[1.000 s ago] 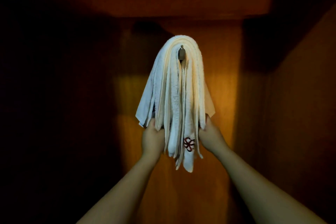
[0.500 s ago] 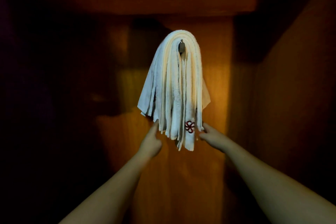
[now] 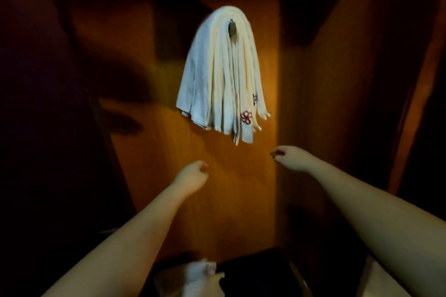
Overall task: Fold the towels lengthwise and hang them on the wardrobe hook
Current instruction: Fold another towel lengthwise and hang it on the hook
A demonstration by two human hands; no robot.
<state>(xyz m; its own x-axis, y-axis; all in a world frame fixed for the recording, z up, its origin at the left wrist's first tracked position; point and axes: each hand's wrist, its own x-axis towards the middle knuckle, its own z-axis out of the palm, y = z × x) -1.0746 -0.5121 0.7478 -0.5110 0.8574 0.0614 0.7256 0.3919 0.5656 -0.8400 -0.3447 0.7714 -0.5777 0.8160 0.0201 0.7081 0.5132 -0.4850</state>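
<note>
Several folded white and cream towels hang draped over a metal wardrobe hook on the wooden back panel. One towel shows a red embroidered flower near its lower end. My left hand is below the towels and to their left, fingers loosely curled, holding nothing. My right hand is below and to the right of the towels, also loosely curled and empty. Neither hand touches the towels.
The wooden wardrobe panel is lit behind the towels, with dark side walls left and right. A white cloth lies on a dark surface at the bottom, between my forearms.
Both hands have let go of the towels' lower ends and dropped away from them. The view has tilted down, bringing the white cloth at the bottom into sight.
</note>
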